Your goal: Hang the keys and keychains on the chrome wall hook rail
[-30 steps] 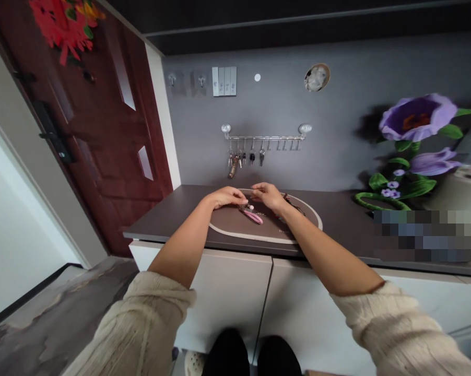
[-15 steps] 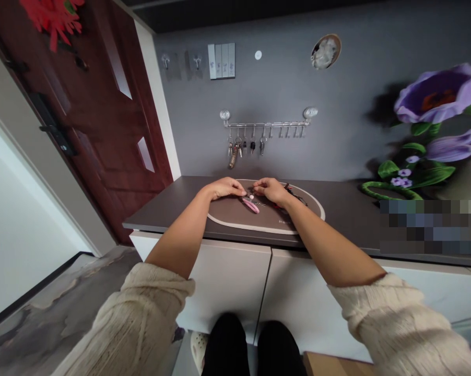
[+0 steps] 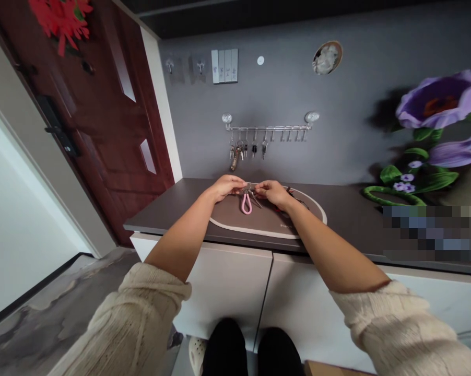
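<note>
Over the oval mat point(image 3: 251, 228), a key ring point(image 3: 249, 187) is held up between both hands. A pink strap loop point(image 3: 246, 204) and metal keys point(image 3: 256, 199) hang from it. My left hand point(image 3: 228, 188) pinches the ring's left side between thumb and fingers. At the opposite side, my right hand point(image 3: 273, 193) has its fingertips closed on the ring or a small part of it; exactly which is too small to tell. Dark keys or cords point(image 3: 297, 195) lie on the mat just past my right hand, partly hidden by it.
On the wall, a clear hook rail point(image 3: 269, 128) carries several key sets point(image 3: 241, 151) on its left half. Purple flowers point(image 3: 441, 104) stand at the right of the dark countertop point(image 3: 161, 209). White cabinet doors point(image 3: 227, 271) are below, and a dark red door point(image 3: 102, 104) is at left.
The pink loop has swung from slanting to hanging straight down, and the keys have spread to its right. My right fingers have closed in beside the ring. The view has shifted slightly.
</note>
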Demonstrator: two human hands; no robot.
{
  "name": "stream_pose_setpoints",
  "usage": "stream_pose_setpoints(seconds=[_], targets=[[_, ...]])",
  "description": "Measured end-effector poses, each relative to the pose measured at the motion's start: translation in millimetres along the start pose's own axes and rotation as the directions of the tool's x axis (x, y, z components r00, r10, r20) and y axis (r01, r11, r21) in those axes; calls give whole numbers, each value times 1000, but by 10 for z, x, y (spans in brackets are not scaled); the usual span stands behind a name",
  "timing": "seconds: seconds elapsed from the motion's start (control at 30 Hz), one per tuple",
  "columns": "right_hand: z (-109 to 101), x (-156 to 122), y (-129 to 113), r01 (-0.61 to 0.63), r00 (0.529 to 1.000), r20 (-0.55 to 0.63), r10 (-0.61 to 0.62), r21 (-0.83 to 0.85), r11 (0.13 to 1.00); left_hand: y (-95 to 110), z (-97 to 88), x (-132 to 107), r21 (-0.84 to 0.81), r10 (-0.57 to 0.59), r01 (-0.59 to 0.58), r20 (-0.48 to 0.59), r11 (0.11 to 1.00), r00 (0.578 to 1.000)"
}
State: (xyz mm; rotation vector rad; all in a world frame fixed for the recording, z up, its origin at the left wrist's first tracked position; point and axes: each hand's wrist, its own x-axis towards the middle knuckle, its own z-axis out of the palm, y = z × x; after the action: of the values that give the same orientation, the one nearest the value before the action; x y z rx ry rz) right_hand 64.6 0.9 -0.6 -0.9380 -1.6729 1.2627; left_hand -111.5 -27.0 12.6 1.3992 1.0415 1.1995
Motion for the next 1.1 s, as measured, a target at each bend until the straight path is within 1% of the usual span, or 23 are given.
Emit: stream_pose_setpoints(seconds=[0.17,0.33,0.5,0.63,0.77,0.93,1.1], targets=[[-5,-13,-11,43,999,19,-43,5,999,-14,-8,40,-103,11,-18,-70,995,998],[13,-19,-32,114,993,11,-114,11,993,-31,-13,66,-161,16,-30,-89,986,996],[35,-17,-62,170,985,-13,-169,32,985,-21,23,55,-237,20,-43,-102,970,995],[50,-39,-102,186,982,-41,-184,46,982,-19,66,54,-331,16,-47,-96,943,995],[59,-52,-127,191,981,-49,-188,61,980,-16,107,56,-401,3,-48,-113,915,994],[61,-32,-119,192,980,-68,-186,107,976,-22,158,66,-429,-19,-31,-111,903,994],[54,-9,-101,197,979,-73,-189,123,973,-54,200,96,-459,-7,-35,-89,888,996]])
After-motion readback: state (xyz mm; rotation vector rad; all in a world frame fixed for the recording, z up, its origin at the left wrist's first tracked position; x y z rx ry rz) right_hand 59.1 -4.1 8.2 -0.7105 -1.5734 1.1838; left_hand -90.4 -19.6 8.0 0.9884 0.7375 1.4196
